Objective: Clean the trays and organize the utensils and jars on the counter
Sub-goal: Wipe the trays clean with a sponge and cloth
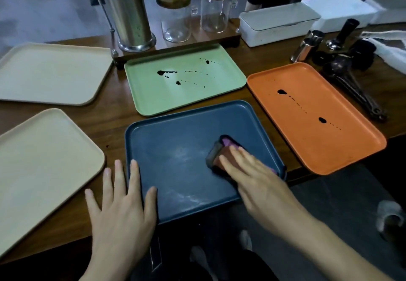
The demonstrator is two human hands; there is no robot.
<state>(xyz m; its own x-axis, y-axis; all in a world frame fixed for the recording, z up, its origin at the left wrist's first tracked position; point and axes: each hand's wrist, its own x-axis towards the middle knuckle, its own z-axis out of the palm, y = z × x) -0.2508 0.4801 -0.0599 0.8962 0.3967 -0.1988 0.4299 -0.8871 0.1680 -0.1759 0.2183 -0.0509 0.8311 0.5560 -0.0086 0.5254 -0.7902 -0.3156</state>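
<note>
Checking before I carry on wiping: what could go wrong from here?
1. The blue tray hangs over the counter's front edge. A hard pull by the right hand on the sponge could slide it off, though the left hand rests at its left rim.
2. A loaded sponge may only smear the dark spills on the green tray and orange tray.
3. The orange tray's near corner also overhangs, so a knock could drop it.

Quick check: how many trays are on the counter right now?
5. Far beige tray and near beige tray at left; green tray centre back; blue tray in front; orange tray at right. None looks stacked or hidden.
</note>
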